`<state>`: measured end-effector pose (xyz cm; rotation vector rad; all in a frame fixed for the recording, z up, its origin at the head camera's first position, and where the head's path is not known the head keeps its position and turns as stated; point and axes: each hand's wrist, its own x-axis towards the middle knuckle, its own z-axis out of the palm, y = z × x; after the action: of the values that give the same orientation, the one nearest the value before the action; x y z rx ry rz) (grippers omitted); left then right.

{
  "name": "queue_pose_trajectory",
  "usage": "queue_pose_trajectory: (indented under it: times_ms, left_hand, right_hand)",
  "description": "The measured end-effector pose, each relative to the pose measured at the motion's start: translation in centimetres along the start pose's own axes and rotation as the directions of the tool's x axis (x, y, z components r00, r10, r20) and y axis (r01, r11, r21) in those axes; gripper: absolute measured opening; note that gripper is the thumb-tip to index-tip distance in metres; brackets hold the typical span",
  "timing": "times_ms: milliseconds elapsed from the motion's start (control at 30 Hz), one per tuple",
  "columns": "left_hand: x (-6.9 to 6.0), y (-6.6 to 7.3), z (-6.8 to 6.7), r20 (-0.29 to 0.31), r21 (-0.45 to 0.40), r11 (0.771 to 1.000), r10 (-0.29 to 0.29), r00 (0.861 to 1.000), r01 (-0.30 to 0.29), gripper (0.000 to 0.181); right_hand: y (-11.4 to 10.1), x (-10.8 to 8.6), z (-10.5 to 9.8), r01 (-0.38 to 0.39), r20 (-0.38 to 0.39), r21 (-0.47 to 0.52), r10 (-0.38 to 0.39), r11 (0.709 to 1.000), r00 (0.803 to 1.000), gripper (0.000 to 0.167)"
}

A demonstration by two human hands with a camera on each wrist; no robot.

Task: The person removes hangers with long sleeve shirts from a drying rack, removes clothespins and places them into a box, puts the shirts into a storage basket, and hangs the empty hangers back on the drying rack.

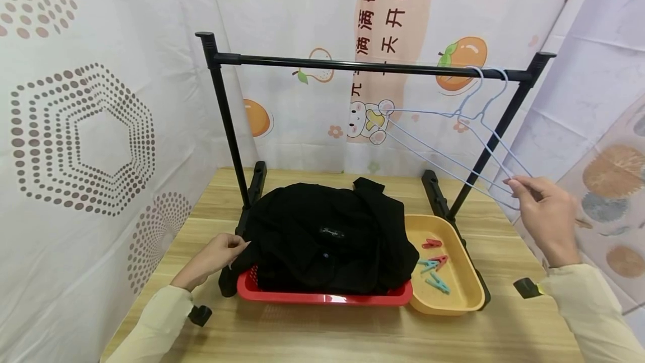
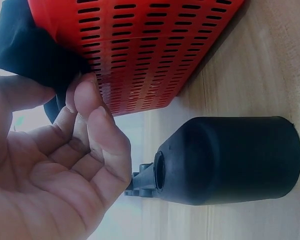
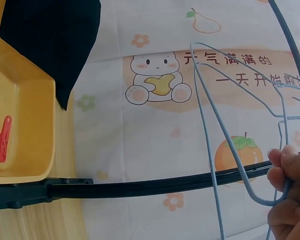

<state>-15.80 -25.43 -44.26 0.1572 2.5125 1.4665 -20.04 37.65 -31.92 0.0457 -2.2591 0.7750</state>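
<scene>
Black clothing (image 1: 322,234) with a small label and a button lies heaped in a red basket (image 1: 322,298), part of it hanging over the left side. My left hand (image 1: 219,256) is at that overhanging edge; in the left wrist view its thumb and fingers pinch the black cloth (image 2: 32,47). Two light-blue wire hangers (image 1: 461,113) hook over the right end of a black rail (image 1: 347,65). At their lower right corner, my right hand (image 1: 546,214) pinches the hanger wire, as the right wrist view also shows. Whether it grips both hangers cannot be told.
A yellow tray (image 1: 461,279) beside the basket holds several red and teal clothespins (image 1: 437,283). The rack's black uprights (image 1: 229,128) and feet (image 1: 435,195) flank the basket. Printed curtains (image 1: 297,10) hang behind and at both sides of the wooden table (image 1: 312,340).
</scene>
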Motion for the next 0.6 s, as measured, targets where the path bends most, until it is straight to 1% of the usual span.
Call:
queue_pose_trajectory:
  times_ms: [167, 267, 433, 600]
  left_hand:
    - [0.0, -0.1, 0.0, 0.004, -0.008, 1.000, 0.001, 1.000, -0.001, 0.041]
    - [0.1, -0.2, -0.1, 0.005, -0.012, 1.000, -0.001, 1.000, 0.002, 0.041]
    - [0.1, -0.2, -0.1, 0.006, -0.002, 1.000, 0.001, 1.000, -0.001, 0.038]
    - [0.1, -0.1, -0.1, 0.005, 0.003, 1.000, 0.002, 1.000, -0.002, 0.035]
  right_hand:
    - [0.2, -0.3, 0.2, -0.051, 0.020, 0.020, 0.051, 0.998, 0.999, 0.025]
    - [0.4, -0.5, 0.5, -0.067, 0.023, 0.030, 0.067, 0.997, 0.998, 0.027]
    - [0.7, -0.8, 0.8, -0.076, -0.004, 0.047, 0.076, 0.996, 0.997, 0.028]
    - [0.9, -1.1, 0.9, -0.095, -0.076, 0.112, 0.104, 0.989, 0.992, 0.027]
